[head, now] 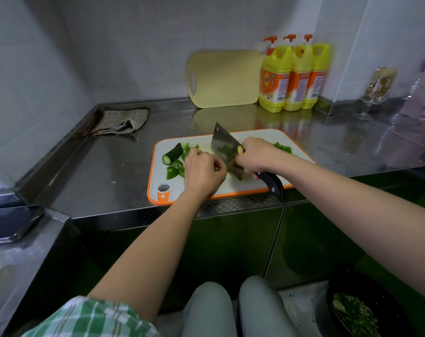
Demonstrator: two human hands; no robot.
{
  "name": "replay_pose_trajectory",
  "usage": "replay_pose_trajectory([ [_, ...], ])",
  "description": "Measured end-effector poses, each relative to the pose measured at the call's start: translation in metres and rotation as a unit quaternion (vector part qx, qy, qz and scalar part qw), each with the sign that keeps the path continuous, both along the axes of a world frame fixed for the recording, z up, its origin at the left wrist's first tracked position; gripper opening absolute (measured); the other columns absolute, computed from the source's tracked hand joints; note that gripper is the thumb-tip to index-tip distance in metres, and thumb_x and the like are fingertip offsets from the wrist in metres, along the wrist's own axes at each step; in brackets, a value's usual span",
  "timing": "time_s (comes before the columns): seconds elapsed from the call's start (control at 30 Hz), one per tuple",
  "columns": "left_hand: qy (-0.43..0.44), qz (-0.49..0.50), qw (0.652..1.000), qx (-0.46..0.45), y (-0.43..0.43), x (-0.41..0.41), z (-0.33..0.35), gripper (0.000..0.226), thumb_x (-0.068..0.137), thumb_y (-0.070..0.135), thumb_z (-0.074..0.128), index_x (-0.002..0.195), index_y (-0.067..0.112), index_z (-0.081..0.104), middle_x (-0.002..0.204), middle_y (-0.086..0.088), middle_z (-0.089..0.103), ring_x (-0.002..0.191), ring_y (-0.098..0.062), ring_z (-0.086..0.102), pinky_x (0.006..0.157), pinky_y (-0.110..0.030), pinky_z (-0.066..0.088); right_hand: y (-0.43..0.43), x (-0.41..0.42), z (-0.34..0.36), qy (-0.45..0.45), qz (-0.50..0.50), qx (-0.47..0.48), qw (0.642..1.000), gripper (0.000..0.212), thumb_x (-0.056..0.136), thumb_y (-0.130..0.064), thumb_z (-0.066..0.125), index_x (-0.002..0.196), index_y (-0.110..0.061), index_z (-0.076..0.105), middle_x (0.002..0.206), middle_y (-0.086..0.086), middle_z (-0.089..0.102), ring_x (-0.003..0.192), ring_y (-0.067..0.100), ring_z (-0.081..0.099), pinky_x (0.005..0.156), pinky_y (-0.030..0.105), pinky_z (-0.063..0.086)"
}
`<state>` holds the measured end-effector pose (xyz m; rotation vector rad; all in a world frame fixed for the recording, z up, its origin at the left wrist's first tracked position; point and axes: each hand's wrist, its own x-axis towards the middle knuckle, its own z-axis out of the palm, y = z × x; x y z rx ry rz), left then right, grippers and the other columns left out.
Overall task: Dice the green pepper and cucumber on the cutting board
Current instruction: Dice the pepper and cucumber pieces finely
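Plaid sleeve (92, 317), left hand (203, 171) curled, hold unclear, right hand (255, 156) gripping cleaver (225, 147), pepper chunks (172, 172)

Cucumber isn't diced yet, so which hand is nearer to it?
Left. The left hand sits just right of the cucumber, by the pepper pieces; the right hand grips the cleaver farther right across the board.

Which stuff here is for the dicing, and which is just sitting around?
In use: cutting board, cleaver, cucumber, green pepper pieces.
Lying about: yellow board, detergent bottles, cloth, glass.
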<state>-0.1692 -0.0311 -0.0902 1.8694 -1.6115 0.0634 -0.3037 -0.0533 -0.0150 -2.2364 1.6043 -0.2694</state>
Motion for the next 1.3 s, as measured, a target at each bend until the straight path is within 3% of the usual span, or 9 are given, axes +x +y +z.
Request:
replay_pose_trajectory([
  [0.13,0.002,0.002,1.000,-0.005,0.001,0.000,0.001,0.016,0.083,0.025,0.063,0.077,0.016,0.075,0.079,-0.005,0.068,0.102,-0.026,0.045,0.080,-0.033,0.034,0.006,0.007,-0.001,0.045,0.001,0.005,0.999,0.019,0.090,-0.008,0.043,0.072,-0.006,0.049,0.055,0.011,0.055,0.047,0.024,0.055,0.050,0.026,0.045],
  [0.3,0.001,0.005,1.000,-0.012,0.002,0.000,0.001,0.016,0.082,0.025,0.064,0.077,0.017,0.076,0.078,-0.005,0.068,0.101,-0.027,0.045,0.077,-0.033,0.032,0.002,0.011,-0.006,0.039,-0.010,0.001,0.999,0.020,0.088,-0.007,0.044,0.068,-0.007,0.046,0.053,0.011,0.054,0.046,0.024,0.055,0.053,0.026,0.047],
  [0.6,0.006,-0.003,1.000,0.007,-0.003,0.000,0.002,0.012,0.083,0.029,0.066,0.080,0.022,0.075,0.082,-0.001,0.067,0.102,-0.025,0.043,0.073,-0.030,0.024,-0.018,-0.003,-0.018,-0.074,-0.048,-0.040,0.995,0.018,0.090,-0.013,0.046,0.072,-0.009,0.048,0.064,0.010,0.056,0.064,0.034,0.066,0.068,0.040,0.058],
  [0.73,0.018,-0.009,1.000,0.006,-0.009,0.000,0.001,0.012,0.082,0.039,0.071,0.078,0.028,0.072,0.087,0.001,0.066,0.102,-0.023,0.042,0.076,-0.031,0.026,-0.025,-0.020,-0.010,-0.135,-0.056,-0.011,0.989,0.014,0.090,-0.012,0.046,0.078,-0.009,0.050,0.059,0.012,0.056,0.055,0.031,0.062,0.058,0.033,0.050],
  [0.9,-0.025,0.048,0.997,-0.050,-0.004,0.006,0.002,0.018,0.090,0.024,0.053,0.102,0.021,0.067,0.102,-0.003,0.066,0.109,-0.027,0.044,0.084,-0.036,0.029,-0.011,-0.015,-0.011,-0.153,-0.024,0.062,0.986,0.018,0.087,-0.005,0.048,0.070,-0.004,0.053,0.053,0.014,0.053,0.037,0.020,0.049,0.045,0.021,0.038],
  [1.1,-0.046,0.065,0.996,-0.037,0.003,0.001,0.001,0.020,0.090,0.023,0.052,0.106,0.021,0.064,0.111,-0.003,0.064,0.111,-0.027,0.043,0.085,-0.037,0.030,-0.004,-0.013,-0.028,-0.144,-0.040,0.090,0.985,0.015,0.087,-0.002,0.047,0.073,-0.002,0.053,0.052,0.011,0.053,0.037,0.022,0.050,0.047,0.025,0.044],
  [1.3,-0.055,0.031,0.998,-0.015,0.001,-0.012,0.002,0.020,0.090,0.023,0.054,0.104,0.022,0.069,0.109,-0.006,0.065,0.110,-0.027,0.041,0.083,-0.036,0.028,-0.029,-0.055,-0.026,-0.137,-0.111,0.067,0.982,0.007,0.084,-0.002,0.047,0.082,-0.002,0.053,0.066,0.017,0.057,0.044,0.024,0.051,0.054,0.033,0.047],
])
